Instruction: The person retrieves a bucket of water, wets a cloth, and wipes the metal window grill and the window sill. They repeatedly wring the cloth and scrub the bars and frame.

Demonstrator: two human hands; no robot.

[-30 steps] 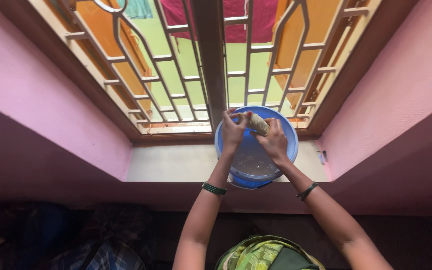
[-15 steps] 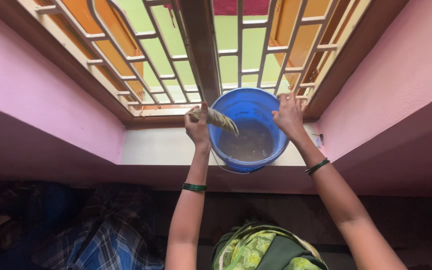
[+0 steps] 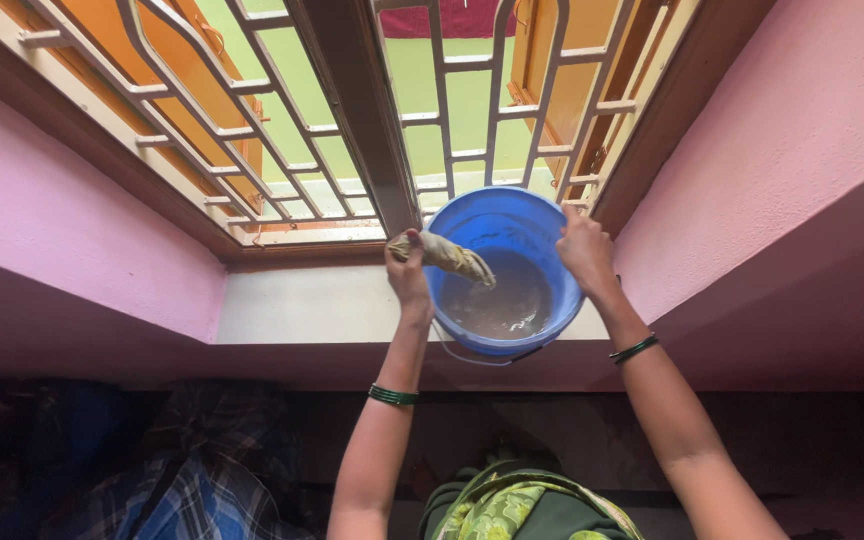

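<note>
support: pale window sill (image 3: 302,305) | on it: blue bucket (image 3: 502,228)

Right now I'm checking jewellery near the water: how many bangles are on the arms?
2 dark green bangle sets: one on the left wrist, one on the right wrist. Strands within each are too fine to count.

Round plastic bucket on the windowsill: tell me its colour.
The round plastic bucket is bright blue, holding murky water; the head view shows it.

Arms bare, no sleeves seen. Thin green bangle (image 3: 393,396) worn on left wrist, another green bangle (image 3: 635,348) on right wrist. Green patterned cloth (image 3: 512,505) worn below.
</note>
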